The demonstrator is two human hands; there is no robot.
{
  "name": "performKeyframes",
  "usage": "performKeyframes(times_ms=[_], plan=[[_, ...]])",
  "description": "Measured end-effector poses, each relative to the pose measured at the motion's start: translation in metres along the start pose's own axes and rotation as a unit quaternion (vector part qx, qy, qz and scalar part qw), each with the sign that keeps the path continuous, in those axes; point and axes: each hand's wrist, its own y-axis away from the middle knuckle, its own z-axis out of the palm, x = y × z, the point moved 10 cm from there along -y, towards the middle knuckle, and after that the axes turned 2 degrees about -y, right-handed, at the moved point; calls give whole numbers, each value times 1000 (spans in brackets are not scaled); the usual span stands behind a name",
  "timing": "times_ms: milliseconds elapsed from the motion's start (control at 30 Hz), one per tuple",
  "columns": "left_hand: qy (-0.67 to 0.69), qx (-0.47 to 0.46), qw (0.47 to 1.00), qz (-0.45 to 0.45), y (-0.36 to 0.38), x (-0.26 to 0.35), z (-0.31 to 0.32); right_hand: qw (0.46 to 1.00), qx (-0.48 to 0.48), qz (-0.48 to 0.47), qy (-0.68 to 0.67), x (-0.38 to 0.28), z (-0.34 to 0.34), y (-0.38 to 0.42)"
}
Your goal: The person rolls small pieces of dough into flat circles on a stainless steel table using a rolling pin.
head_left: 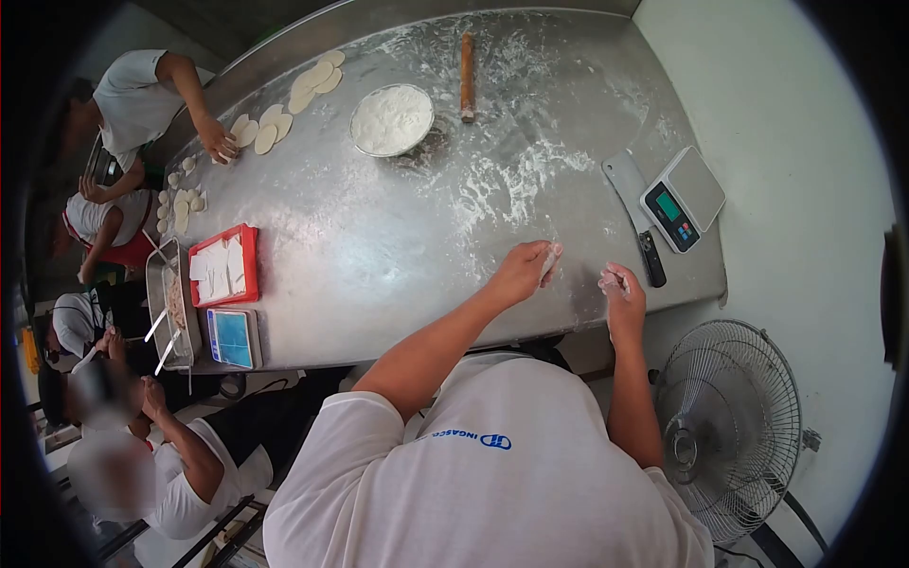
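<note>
My left hand (526, 271) is above the front part of the steel table (379, 275), its floury fingers curled closed; whether anything is inside is too small to tell. Just to the right, my right hand (622, 295) is near the table's front edge, fingers bent and dusted white, with its contents unclear. The two hands are apart. Loose flour (516, 185) lies beyond them. A cleaver (634, 208) with a black handle rests to the right of my hands, beside a digital scale (674, 216). Farther back are a wooden rolling pin (467, 76) and a bowl of flour (391, 120).
Flat dough rounds (273, 130) and dough balls (180, 204) lie at the left. A red tray (251, 265), a metal pan (156, 284) and a blue scale (233, 338) stand nearby. Several people work at left. A fan (729, 417) stands at right.
</note>
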Motion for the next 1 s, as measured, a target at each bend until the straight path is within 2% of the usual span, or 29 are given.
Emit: performKeyframes(times_ms=[100,200,300,400,467,533,600,667,700,733,800,867,933,967,1000], plan=[[-58,-2,998,-27,6,-4,-18,1000,4,1,19,-4,2,6],[34,58,998,1,24,-15,-49,999,-9,0,36,-5,6,7],[133,158,978,41,52,-32,-96,999,-22,-3,47,-17,11,3],[184,244,952,22,96,-39,-134,999,-32,-23,37,-24,18,-8],[-42,171,979,-105,132,-47,-148,996,-56,-32,56,-21,22,-18],[-263,85,934,-227,176,-62,-167,994,-77,-45,65,-23,27,-24],[-479,-85,837,-252,207,-108,-170,989,-85,-76,94,-23,29,-26],[-594,-89,770,-214,236,-120,-162,978,-80,-131,142,-25,34,-29],[-648,-91,731,-194,242,-119,-160,983,-69,-118,119,-26,35,-32],[-554,-56,823,-115,233,-87,-145,988,-58,-101,100,-29,36,-32],[-438,113,888,-82,203,-12,-119,993,-62,-64,78,-41,43,-30],[-197,172,962,-86,162,1,-100,993,-90,-22,74,-65,63,-31],[8,205,979,-16,105,3,-84,961,-141,-222,84,-124,102,-19],[85,217,972,19,76,0,-80,931,-161,-316,87,-151,119,-5],[231,203,951,39,45,-5,-62,901,-178,-390,68,-180,138,12]])
